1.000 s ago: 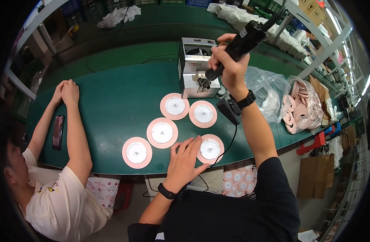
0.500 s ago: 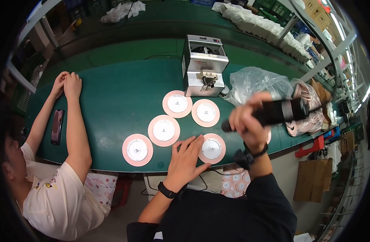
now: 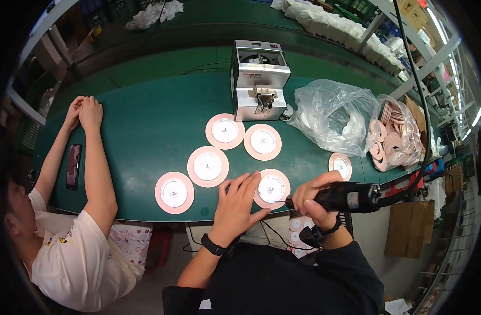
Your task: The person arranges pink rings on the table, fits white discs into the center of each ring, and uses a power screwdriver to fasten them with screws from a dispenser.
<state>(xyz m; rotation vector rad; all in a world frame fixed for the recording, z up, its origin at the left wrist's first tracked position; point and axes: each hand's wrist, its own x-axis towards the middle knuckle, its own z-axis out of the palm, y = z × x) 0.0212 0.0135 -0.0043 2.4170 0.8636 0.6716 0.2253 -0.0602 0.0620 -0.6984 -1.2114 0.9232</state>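
In my right hand [image 3: 311,199] is a black corded electric screwdriver [image 3: 350,197], held level, its thin bit pointing left over the nearest pink disc [image 3: 270,180] with a white centre. The bit's tip reaches that disc's lower right part; whether it touches cannot be told. My left hand [image 3: 238,207] lies with fingers stretched and thumb apart, fingertips against the disc's left rim. Several similar discs lie on the green table [image 3: 141,131] left of and beyond it, such as one disc [image 3: 207,164]. A smaller-looking disc [image 3: 339,166] sits farther right.
A silver machine [image 3: 261,79] stands at the back. Right of it are a clear plastic bag [image 3: 329,113] and a bag of pink rings [image 3: 395,142]. At left a co-worker's hands [image 3: 84,113] rest on the table by a phone [image 3: 73,166]. More discs [image 3: 298,231] lie below the table edge.
My right hand has brought the screwdriver down and toward me, its bit now over the nearest disc. My left hand stays at that disc's rim. The whole view has shifted slightly.
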